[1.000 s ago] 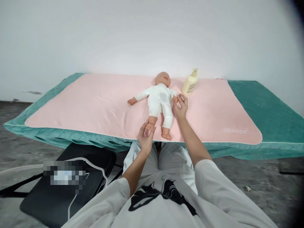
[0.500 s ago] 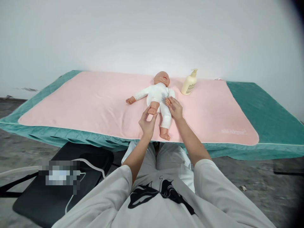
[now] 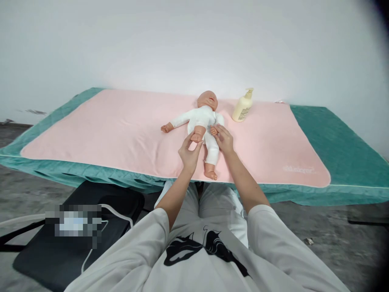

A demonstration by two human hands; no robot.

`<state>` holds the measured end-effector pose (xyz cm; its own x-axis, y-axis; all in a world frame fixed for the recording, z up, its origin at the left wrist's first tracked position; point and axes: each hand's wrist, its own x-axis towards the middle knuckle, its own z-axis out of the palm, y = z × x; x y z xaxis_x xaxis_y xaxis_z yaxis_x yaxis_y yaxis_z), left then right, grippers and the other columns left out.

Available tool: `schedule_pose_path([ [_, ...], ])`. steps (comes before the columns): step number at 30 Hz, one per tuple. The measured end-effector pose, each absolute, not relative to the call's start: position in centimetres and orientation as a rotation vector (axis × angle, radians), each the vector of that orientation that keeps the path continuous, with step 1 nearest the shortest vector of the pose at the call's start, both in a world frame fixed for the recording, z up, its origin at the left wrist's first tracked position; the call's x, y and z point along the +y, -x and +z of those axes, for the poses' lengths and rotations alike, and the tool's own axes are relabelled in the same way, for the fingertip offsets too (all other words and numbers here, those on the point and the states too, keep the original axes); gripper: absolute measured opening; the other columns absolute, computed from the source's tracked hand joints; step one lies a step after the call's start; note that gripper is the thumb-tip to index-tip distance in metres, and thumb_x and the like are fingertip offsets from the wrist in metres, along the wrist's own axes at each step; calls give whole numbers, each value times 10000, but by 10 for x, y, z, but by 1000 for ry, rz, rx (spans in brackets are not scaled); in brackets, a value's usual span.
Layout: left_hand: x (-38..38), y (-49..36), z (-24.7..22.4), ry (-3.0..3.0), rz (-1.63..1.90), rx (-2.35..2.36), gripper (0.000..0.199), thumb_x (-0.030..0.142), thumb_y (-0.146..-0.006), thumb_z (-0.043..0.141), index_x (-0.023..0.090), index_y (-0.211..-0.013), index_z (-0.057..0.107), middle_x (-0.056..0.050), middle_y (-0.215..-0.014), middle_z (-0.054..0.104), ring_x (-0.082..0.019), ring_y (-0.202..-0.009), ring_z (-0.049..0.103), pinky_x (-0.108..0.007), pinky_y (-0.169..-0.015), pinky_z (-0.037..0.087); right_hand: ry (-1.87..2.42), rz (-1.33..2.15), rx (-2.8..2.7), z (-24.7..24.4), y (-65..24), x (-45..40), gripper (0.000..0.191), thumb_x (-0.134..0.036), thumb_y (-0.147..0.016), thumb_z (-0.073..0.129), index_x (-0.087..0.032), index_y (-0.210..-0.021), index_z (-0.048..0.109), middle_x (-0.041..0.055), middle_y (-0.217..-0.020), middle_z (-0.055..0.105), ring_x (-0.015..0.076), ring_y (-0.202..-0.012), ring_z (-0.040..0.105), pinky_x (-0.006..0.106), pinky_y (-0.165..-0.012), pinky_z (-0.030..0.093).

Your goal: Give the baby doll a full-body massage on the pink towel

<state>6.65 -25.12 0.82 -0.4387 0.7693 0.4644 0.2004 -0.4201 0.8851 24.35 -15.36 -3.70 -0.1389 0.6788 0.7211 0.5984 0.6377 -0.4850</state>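
Observation:
A baby doll [image 3: 203, 117] with a white cloth body lies on its back on a pink mat [image 3: 136, 129], head toward the wall. Its raised foot [image 3: 197, 137] is gripped between the thumb and fingers of my left hand [image 3: 190, 153]. My right hand [image 3: 224, 139] pinches the doll's small hand [image 3: 214, 131] beside its hip. The doll's other leg [image 3: 212, 156] lies straight toward the mat's front edge, and its other arm stretches out to the left. A cream pump bottle [image 3: 242, 107] stands to the right of the doll's head.
The mat lies over a green-covered table [image 3: 343, 138] against a pale wall [image 3: 152, 44]. At the lower left is a black chair [image 3: 39, 259] with a blurred-out object [image 3: 73, 223] and a pale cable on it.
The raised foot, in my left hand, has tipped slightly up toward the doll's body. My right hand stays nearly where it was. The view has shifted a little.

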Motion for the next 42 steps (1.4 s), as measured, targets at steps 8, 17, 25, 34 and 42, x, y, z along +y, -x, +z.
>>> schedule_pose_path([
  [8, -271, -49, 4, -1448, 1838, 1418, 488, 365, -759, 785, 201, -1203, 668, -78, -1202, 716, -240, -1127, 676, -387, -1026, 538, 1089, 40, -1758, -37, -243, -154, 416, -475, -950, 452, -230, -1240, 621, 96, -1294, 664, 228, -1255, 592, 468, -1130, 443],
  [17, -315, -30, -22, -1486, 1790, 1389, 540, 369, -763, 783, 195, -1253, 637, -104, -1265, 684, -262, -1194, 644, -426, -1060, 521, 1080, -12, -1455, -37, -244, -156, 440, -426, -963, 433, -202, -1335, 506, 144, -1250, 592, 237, -1195, 578, 451, -1067, 468],
  [25, -345, -19, -51, -1555, 1711, 1528, 478, 329, -794, 756, 227, -1251, 655, -104, -1248, 695, -262, -1169, 661, -445, -1065, 514, 1171, 48, -1153, -43, -251, -152, 479, -411, -973, 406, -153, -1376, 429, 177, -1308, 505, 249, -1302, 499, 508, -1123, 403],
  [34, -352, 0, -81, -1874, 1730, 1641, 459, 245, -820, 733, 215, -1268, 637, -93, -1206, 718, -258, -1156, 669, -460, -1063, 513, 1264, 217, -739, -56, -270, -137, 301, -388, -951, 423, -163, -1146, 466, 131, -1155, 530, 195, -1120, 574, 473, -1076, 449],
  [42, -349, 6, -87, -2123, 1680, 1735, 543, 260, -835, 720, 233, -1351, 555, -103, -1239, 700, -256, -1152, 671, -498, -1125, 428, 1367, 181, -649, -66, -283, -125, 196, -311, -907, 473, -171, -1045, 462, 90, -1011, 514, 193, -957, 593, 479, -1012, 494],
])
